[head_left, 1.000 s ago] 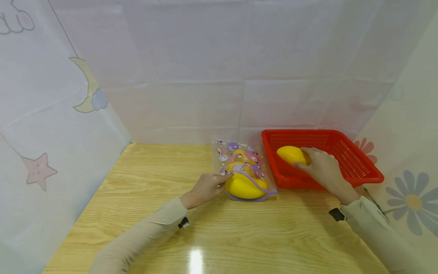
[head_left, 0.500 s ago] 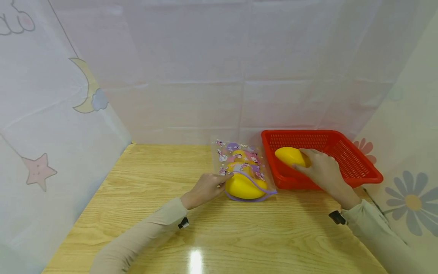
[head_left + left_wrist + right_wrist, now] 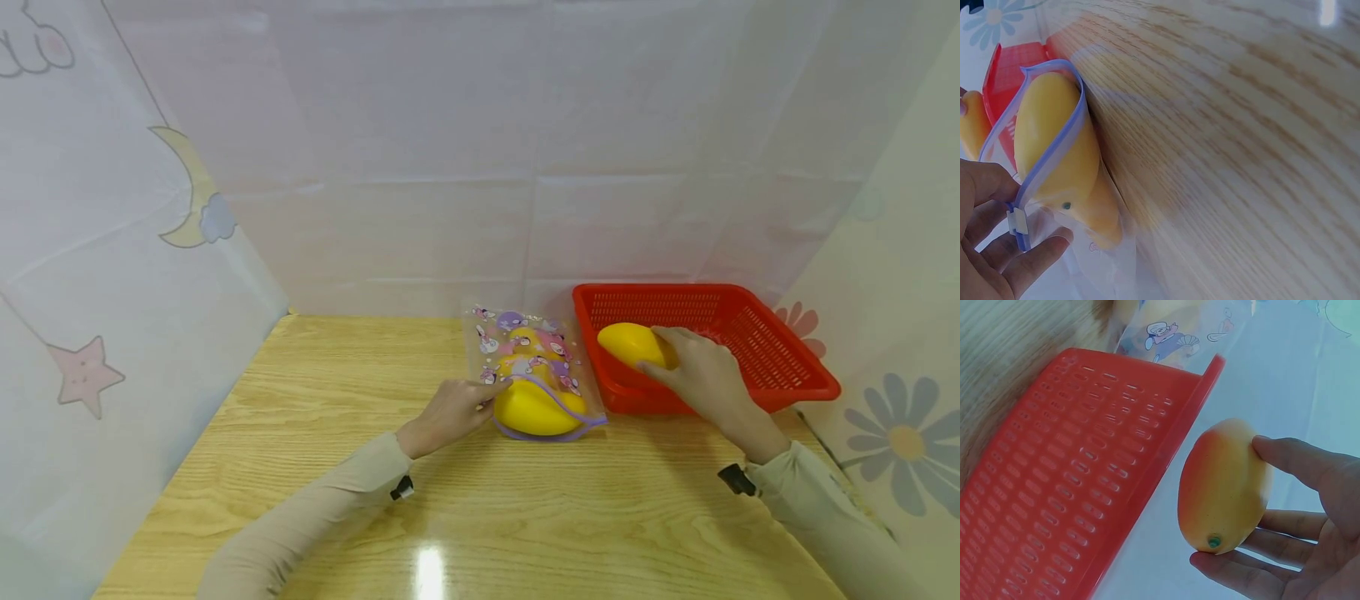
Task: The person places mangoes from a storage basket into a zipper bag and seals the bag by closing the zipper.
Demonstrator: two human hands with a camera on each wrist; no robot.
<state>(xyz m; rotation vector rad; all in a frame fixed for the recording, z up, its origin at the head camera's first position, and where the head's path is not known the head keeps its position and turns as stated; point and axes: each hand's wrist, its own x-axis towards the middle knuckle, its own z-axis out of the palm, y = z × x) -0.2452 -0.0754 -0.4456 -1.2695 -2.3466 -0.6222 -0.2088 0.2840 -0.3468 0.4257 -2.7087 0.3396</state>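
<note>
My left hand pinches the purple edge of a printed clear zip bag at its mouth, close to a white slider. The bag lies on the table with its mouth spread toward me. Several yellow mangoes are inside, and one mango fills the opening. My right hand grips another mango between thumb and fingers. It holds this mango over the left part of the red basket, and the green stem end shows in the right wrist view.
The slotted red basket stands right of the bag, near the back wall. A wooden table lies under everything. Printed sheets hang behind and at both sides.
My right hand has drifted slightly left with the mango, toward the bag. The left hand and the bag keep their place.
</note>
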